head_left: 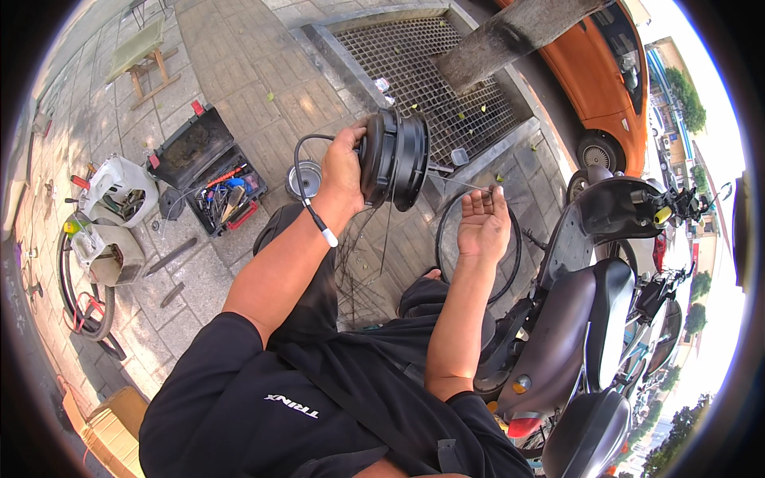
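My left hand [344, 174] is closed on a black wheel hub motor [394, 159], holding it up in front of me by its near left side. From the motor a black cable [298, 153] loops over my left wrist and ends in a white cap [330, 237]. At the right, my right hand [484, 221] is raised, palm toward me, its fingertips pinching a thin metal spoke [464, 182] that reaches to the hub's edge. Several more spokes [358, 271] hang below the hub or lie on the paving. Behind my right hand lies a black wheel rim [441, 239].
An opened toolbox [227, 187] full of tools and a round metal dish [304, 179] are to the left. Whitish plastic containers [119, 191] and tyres [80, 303] lie farther left. A scooter [558, 334] stands close on my right. Ahead are a tree grate [414, 72] and an orange car [598, 72].
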Demonstrator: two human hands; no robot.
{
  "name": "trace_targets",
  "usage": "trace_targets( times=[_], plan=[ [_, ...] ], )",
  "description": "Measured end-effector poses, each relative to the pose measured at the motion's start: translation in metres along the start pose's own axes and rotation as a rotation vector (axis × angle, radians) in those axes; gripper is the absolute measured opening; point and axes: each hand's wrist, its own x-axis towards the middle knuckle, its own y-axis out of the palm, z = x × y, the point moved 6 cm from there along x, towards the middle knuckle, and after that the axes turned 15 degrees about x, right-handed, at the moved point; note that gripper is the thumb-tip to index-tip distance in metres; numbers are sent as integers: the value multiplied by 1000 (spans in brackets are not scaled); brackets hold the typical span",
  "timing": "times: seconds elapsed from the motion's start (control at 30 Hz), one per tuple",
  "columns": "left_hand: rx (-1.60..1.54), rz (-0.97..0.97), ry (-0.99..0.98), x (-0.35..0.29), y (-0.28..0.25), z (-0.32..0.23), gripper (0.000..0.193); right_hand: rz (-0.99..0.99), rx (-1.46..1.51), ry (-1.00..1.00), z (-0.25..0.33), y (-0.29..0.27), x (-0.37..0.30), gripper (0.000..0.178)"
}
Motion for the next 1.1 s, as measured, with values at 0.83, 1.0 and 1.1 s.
trace_targets(
  times=[0.83,1.0,1.1],
  plan=[
    [20,-32,13,-1,1,-1,45,-12,7,9,-4,-4,-1,25],
    [2,-16,-1,1,0,2,45,-11,0,11,-4,-2,-2,25],
    [7,-14,-8,-1,2,2,45,-15,0,12,-3,-4,-1,25]
  ],
)
